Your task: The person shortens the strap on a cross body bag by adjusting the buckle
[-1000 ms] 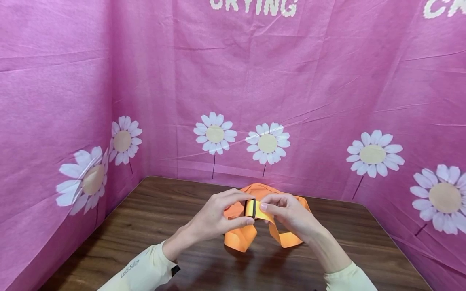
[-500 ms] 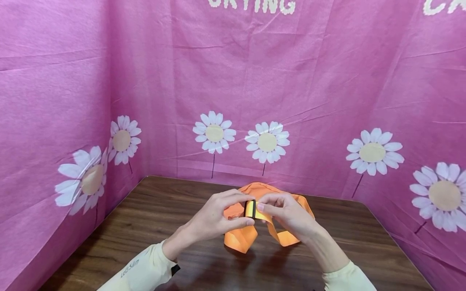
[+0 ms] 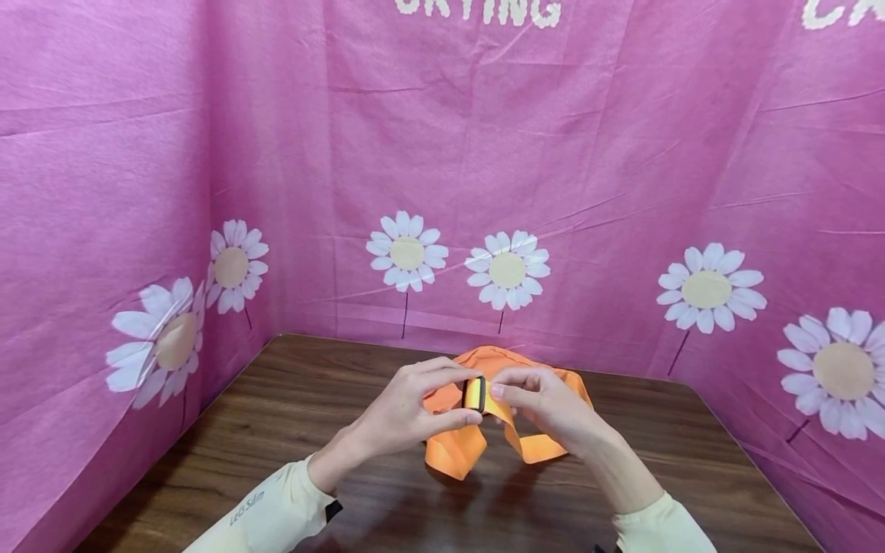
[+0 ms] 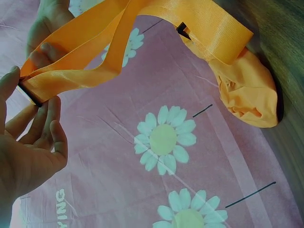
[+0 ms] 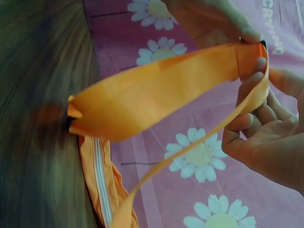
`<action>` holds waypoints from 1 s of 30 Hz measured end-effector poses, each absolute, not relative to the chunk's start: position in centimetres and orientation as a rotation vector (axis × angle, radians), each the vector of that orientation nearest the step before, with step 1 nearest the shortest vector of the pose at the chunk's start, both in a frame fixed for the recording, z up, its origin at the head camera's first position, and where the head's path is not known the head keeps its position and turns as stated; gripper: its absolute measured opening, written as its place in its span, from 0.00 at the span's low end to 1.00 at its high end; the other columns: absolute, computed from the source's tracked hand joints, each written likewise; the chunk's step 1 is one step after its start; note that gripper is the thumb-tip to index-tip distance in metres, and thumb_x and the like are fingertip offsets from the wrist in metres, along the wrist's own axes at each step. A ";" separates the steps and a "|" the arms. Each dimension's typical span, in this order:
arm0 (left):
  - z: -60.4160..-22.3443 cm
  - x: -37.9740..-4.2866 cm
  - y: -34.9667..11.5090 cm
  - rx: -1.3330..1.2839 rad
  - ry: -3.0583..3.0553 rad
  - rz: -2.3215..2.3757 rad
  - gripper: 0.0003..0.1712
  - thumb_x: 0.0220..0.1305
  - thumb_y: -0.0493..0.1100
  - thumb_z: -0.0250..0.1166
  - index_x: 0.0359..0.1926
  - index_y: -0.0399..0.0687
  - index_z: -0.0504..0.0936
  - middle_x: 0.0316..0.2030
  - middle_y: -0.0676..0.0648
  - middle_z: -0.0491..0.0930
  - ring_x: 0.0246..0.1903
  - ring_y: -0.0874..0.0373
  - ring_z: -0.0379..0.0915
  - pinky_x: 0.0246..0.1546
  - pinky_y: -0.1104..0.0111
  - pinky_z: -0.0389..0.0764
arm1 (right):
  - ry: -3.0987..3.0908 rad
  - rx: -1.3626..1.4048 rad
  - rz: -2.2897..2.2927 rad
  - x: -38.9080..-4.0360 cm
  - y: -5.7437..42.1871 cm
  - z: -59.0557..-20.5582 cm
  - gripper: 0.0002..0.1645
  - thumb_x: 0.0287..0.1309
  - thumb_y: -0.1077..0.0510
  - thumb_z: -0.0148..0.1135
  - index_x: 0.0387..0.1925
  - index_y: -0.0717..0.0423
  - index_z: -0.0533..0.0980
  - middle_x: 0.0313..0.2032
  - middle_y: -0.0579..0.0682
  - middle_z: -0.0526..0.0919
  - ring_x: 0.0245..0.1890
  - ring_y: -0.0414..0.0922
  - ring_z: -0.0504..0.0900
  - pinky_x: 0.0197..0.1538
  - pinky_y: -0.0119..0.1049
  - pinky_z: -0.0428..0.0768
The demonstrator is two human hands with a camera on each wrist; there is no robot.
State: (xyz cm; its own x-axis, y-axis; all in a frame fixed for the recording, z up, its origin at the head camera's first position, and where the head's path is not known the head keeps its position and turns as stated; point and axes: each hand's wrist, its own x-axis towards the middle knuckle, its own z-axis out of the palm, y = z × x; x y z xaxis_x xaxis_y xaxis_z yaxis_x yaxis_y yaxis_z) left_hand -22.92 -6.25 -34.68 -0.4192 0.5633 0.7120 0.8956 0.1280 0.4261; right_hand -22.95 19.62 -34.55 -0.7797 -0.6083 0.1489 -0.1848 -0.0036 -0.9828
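An orange bag [image 3: 494, 358] with a long orange strap [image 3: 456, 455] is at the table's far side, partly hidden behind the hands. My left hand [image 3: 415, 405] pinches a black strap slider [image 3: 482, 394] between thumb and fingers, edges top and bottom. Close on its right, my right hand [image 3: 551, 405] pinches the strap between thumb and index finger where it leaves the slider. In the left wrist view, strap lengths run from the slider [image 4: 30, 93] back toward the bag [image 4: 249, 92]. A pale zipper [image 5: 100, 178] on the bag shows in the right wrist view.
The dark wood table [image 3: 332, 476] is enclosed by pink cloth [image 3: 553, 138] printed with white daisies, on the left, back and right. The bag sits near the back edge, close to the cloth. A black piece [image 4: 182, 31] sits on the strap near the bag.
Both hands keep their pinches on slider and strap. The slider has shifted very slightly up and left, and the hanging strap loop below the right hand has moved a little left.
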 end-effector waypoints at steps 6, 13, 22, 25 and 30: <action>-34.8 -23.0 -6.3 -1.431 -2.052 -1.205 0.28 0.60 0.49 0.77 0.59 0.45 0.82 0.51 0.56 0.81 0.49 0.63 0.77 0.50 0.67 0.78 | 1.968 -0.809 -1.836 -23.2 20.1 -34.7 0.09 0.71 0.60 0.61 0.43 0.64 0.81 0.30 0.47 0.76 0.33 0.43 0.74 0.40 0.35 0.75; -34.7 -23.1 -6.3 -1.475 -2.072 -1.192 0.27 0.60 0.48 0.78 0.58 0.45 0.83 0.53 0.55 0.81 0.55 0.63 0.76 0.56 0.65 0.76 | 2.017 -0.828 -1.811 -23.1 20.2 -34.4 0.08 0.70 0.60 0.62 0.41 0.62 0.83 0.24 0.46 0.67 0.29 0.44 0.67 0.35 0.35 0.68; -34.8 -23.0 -6.1 -1.501 -2.016 -1.164 0.26 0.59 0.48 0.78 0.57 0.46 0.83 0.52 0.56 0.82 0.53 0.64 0.76 0.54 0.67 0.77 | 2.041 -0.874 -1.789 -22.9 19.6 -34.5 0.10 0.70 0.61 0.62 0.45 0.63 0.84 0.35 0.49 0.83 0.41 0.43 0.75 0.46 0.41 0.73; -34.8 -22.9 -6.1 -1.486 -2.012 -1.170 0.26 0.60 0.48 0.78 0.57 0.46 0.84 0.51 0.56 0.82 0.53 0.64 0.77 0.53 0.67 0.77 | 2.045 -0.859 -1.786 -22.9 19.6 -34.5 0.10 0.71 0.60 0.62 0.45 0.63 0.84 0.34 0.49 0.81 0.41 0.45 0.75 0.46 0.42 0.74; -34.7 -23.0 -6.2 -1.449 -2.016 -1.177 0.27 0.59 0.47 0.78 0.58 0.45 0.84 0.50 0.55 0.83 0.52 0.63 0.78 0.52 0.66 0.78 | 2.041 -0.831 -1.805 -23.1 20.2 -34.5 0.11 0.71 0.59 0.61 0.46 0.64 0.82 0.34 0.49 0.79 0.39 0.45 0.76 0.45 0.42 0.76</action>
State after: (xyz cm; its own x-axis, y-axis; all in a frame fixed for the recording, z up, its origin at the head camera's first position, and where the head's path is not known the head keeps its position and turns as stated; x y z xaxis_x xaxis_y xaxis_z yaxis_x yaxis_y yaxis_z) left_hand -23.03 -6.23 -34.65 -0.3885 0.5797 0.7163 0.9087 0.1124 0.4019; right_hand -23.14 20.24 -34.48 -0.7906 -0.5925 0.1547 -0.2259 0.0474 -0.9730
